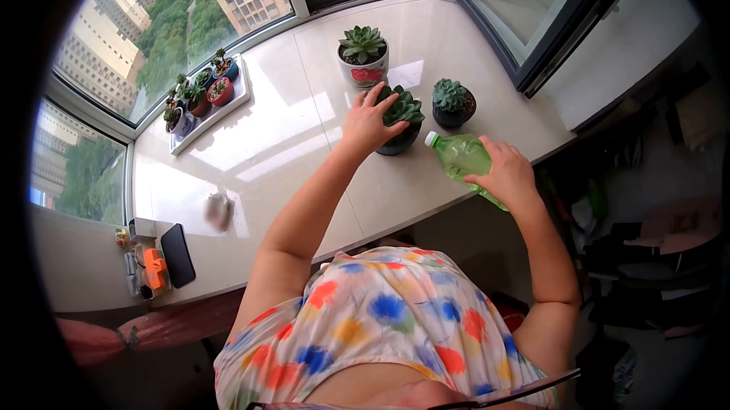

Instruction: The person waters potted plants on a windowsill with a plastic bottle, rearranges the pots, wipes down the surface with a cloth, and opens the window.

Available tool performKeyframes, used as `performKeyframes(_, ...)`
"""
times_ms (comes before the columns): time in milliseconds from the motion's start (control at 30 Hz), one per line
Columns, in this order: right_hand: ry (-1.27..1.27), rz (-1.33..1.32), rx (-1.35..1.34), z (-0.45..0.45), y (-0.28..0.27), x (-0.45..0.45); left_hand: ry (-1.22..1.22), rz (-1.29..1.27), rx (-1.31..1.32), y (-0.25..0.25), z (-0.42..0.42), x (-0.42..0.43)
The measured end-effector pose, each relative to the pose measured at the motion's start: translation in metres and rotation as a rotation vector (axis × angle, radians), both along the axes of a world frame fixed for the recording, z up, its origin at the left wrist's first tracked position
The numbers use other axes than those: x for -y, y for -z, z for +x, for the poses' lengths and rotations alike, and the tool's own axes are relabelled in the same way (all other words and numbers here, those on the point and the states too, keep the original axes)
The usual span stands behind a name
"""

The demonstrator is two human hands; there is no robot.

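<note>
My left hand (368, 122) has its fingers spread against the leaves of a dark green succulent (404, 108) in a black pot. In my right hand (508, 174) is a green plastic bottle (461, 156), tilted, its white cap toward the plants. Just beyond the cap stands a blue-green succulent (449, 95) in a dark pot. A larger succulent (363, 43) in a white pot with a red pattern stands behind my left hand.
At the left by the window, a white tray (211, 119) holds several small potted succulents. A blurred pale object (218, 211) is on the tabletop (296, 153). A black phone (178, 255) lies beside an orange item (155, 268). An open window frame (525, 79) stands at the right.
</note>
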State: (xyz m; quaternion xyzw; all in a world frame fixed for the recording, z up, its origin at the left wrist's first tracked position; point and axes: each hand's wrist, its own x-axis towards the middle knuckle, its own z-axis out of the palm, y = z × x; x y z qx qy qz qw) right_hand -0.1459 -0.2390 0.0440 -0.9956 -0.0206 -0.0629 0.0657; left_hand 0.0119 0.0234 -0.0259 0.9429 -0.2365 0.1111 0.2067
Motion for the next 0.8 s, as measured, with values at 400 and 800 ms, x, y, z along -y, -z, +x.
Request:
performKeyframes(400,0.048,0.001,-0.058,-0.002,-0.013,-0.005,0.001,0.000,-0.007,-0.001,-0.002,-0.001)
performKeyframes(800,0.019,0.044,0.021,0.001,0.007,-0.001,0.003,0.012,-0.030,-0.006,-0.005,0.001)
